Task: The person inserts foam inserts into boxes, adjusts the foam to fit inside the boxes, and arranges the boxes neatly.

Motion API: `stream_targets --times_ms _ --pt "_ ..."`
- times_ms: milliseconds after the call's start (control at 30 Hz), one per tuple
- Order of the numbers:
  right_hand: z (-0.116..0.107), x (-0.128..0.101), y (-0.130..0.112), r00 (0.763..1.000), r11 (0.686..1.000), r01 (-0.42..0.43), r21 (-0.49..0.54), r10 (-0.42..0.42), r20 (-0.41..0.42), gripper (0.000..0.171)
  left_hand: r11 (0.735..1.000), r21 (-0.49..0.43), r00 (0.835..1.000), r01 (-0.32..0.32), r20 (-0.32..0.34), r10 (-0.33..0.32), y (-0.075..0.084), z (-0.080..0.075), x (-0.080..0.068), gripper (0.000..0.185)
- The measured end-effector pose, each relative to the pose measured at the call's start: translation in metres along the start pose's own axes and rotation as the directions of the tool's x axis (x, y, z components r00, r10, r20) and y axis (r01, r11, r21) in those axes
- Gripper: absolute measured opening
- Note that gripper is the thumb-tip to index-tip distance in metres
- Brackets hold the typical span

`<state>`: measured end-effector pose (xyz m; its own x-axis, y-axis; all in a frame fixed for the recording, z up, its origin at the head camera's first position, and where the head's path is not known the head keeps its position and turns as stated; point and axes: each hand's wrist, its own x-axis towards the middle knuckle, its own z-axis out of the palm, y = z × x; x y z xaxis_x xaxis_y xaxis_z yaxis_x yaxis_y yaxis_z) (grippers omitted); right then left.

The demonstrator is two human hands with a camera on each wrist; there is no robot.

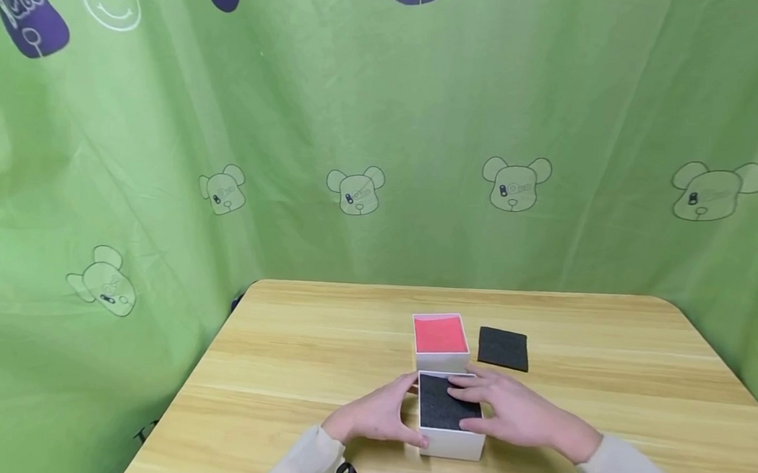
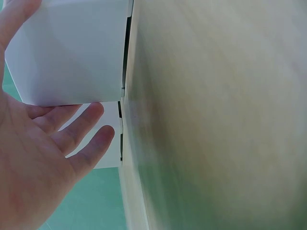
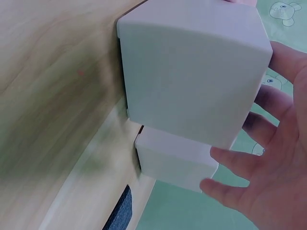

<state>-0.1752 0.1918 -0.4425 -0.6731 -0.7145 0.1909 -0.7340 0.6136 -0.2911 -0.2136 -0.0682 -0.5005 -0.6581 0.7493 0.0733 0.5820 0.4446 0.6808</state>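
Nearest to me on the table is a white box (image 1: 451,446) with a black foam-like square (image 1: 435,403) lying inside its top opening. My left hand (image 1: 377,415) holds this box at its left side, thumb at the front corner and fingers at the back. In the left wrist view, the box's smooth white wall (image 2: 72,52) stands between thumb and fingers. My right hand (image 1: 518,413) reaches over from the right, its spread fingers resting on the black square. The right wrist view shows the right fingers (image 3: 240,163) along the box's upper edge.
Right behind the near box stands a second white box (image 1: 444,361) with a red square (image 1: 439,334) inside. A loose black square (image 1: 504,348) lies to its right. The wooden table (image 1: 294,340) backs onto a green curtain (image 1: 430,247) with bear drawings.
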Motion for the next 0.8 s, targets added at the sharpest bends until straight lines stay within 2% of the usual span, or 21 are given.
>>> stream_targets --times_ms 233,467,800 --pt "0.001 0.008 -0.003 1.000 1.000 -0.002 -0.002 0.002 0.017 0.050 1.000 0.011 1.000 0.002 0.002 -0.002 -0.001 0.000 0.000 0.095" --pt "0.003 0.018 -0.005 0.999 0.999 0.039 -0.019 -0.039 0.030 0.048 0.999 0.035 1.000 -0.003 0.003 0.003 -0.001 0.001 0.001 0.096" --pt "0.007 0.028 -0.009 0.997 0.997 0.049 -0.053 -0.047 0.054 0.049 1.000 0.027 1.000 0.006 0.009 -0.007 -0.001 0.000 0.001 0.097"
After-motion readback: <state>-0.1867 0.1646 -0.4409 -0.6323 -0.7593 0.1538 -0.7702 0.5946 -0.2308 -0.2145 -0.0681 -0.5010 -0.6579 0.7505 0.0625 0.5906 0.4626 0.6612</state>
